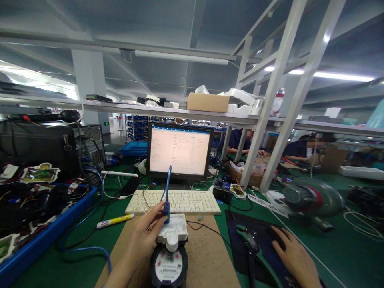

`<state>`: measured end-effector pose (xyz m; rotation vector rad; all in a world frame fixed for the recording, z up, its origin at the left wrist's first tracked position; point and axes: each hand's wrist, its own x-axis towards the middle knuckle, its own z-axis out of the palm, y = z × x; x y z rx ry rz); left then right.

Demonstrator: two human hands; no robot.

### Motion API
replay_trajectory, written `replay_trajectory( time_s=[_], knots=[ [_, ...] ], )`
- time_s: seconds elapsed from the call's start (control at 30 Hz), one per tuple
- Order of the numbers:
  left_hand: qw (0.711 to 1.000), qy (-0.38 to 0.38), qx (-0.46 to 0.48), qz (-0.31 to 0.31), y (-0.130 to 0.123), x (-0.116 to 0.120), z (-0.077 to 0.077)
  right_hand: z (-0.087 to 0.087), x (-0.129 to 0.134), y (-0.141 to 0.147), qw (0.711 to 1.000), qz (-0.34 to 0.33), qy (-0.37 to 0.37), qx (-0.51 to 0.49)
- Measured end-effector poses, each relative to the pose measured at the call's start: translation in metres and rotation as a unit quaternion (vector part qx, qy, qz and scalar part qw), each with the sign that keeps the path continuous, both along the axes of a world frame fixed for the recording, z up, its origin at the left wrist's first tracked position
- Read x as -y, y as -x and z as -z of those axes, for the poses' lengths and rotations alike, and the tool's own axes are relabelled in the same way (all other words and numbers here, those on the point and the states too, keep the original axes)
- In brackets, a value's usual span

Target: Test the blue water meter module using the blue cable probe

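Note:
My left hand pinches the blue plug of a blue cable, its fingers closed. The plug stands upright against the top of a white plastic housing; whether it is seated in it I cannot tell. Joined below that housing is a round meter with a white dial face and a black ring. Off to the right, my right hand lies over a black computer mouse, fingers curved around it, on a dark mouse pad.
A lit monitor stands behind a cream keyboard. Cardboard lies under the meter. A yellow marker and blue bin are left. Beside the mouse lies a black-handled tool. Two people work beyond the shelf posts.

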<state>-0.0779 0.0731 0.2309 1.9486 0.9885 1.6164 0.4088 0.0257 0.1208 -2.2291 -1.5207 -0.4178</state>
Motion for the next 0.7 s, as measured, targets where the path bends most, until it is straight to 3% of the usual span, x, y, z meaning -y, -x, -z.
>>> replay_trajectory(
  time_s=[0.2,0.7],
  knots=[
    [1.000,-0.026,-0.002,0.000,-0.0046,0.0057,-0.0113,0.0020,-0.0001,-0.0016,1.000,0.003,0.005,-0.005],
    [0.999,-0.033,-0.009,-0.004,-0.0043,0.0048,-0.0090,0.0024,-0.0016,-0.0018,1.000,0.000,0.002,0.011]
  ],
)
